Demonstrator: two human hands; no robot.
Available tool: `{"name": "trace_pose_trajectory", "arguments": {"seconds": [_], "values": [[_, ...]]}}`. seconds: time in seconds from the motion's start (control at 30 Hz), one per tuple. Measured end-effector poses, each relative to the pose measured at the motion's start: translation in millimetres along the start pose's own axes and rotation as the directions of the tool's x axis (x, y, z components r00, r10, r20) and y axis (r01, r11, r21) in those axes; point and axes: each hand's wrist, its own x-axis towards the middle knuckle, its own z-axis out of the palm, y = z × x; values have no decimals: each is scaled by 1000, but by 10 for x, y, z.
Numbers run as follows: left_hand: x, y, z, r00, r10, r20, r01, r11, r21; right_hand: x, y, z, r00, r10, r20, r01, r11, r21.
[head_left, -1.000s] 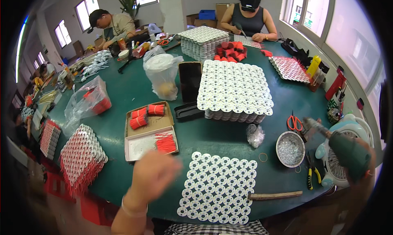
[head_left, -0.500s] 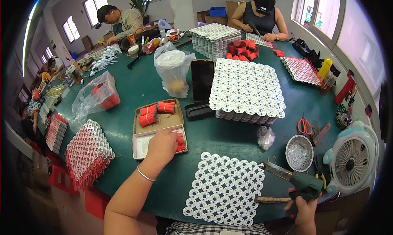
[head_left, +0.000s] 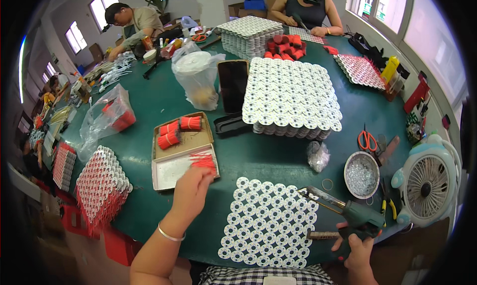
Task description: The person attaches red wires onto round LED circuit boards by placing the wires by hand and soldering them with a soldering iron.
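My right hand [head_left: 358, 252] is wrapped round the handle of a green soldering gun [head_left: 363, 218]. Its metal tip reaches over the top right corner of a flat sheet of white round circuit boards [head_left: 270, 224] in front of me. My left hand [head_left: 190, 195] is just off the near edge of an open cardboard box [head_left: 166, 173], thumb and fingers pinched together; whatever they hold is too small to make out. Loose red wires [head_left: 202, 161] lie in the box's near part, and bundled red wires [head_left: 170, 138] in its far part. A brown strip [head_left: 324, 235] lies by the sheet's right edge.
A tall stack of board sheets [head_left: 293, 96] stands beyond. On the right are a metal bowl [head_left: 361, 176], orange-handled scissors [head_left: 367, 140] and a fan [head_left: 426, 185]. Wired boards [head_left: 102, 185] are piled at left. Two co-workers sit across the table.
My left hand has drawn back from the wires in the box toward me, leaving them uncovered. The soldering gun has shifted slightly left and up over the sheet. The whole view has tilted a little.
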Motion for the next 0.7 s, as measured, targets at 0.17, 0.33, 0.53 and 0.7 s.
{"name": "trace_pose_trajectory", "arguments": {"seconds": [0.17, 0.33, 0.53, 0.7], "values": [[-410, -77, 88, 995, 99, 6, -99, 994, 54, -42, 31, 144, 995, 68, 76, -85, 963, 254], [-486, 719, 16, 826, -43, 561, 190, 960, -205, -9, 174, 148, 947, 61, 317, -189, 899, 394], [-683, 996, 318, 254, -73, 964, 945, 229, -232, 13, 194, 461, 798, 59, 599, -305, 898, 317], [-719, 1036, 454, 184, -25, 983, 967, 182, -176, 79, 240, 467, 830, 18, 557, -171, 960, 223]]}}
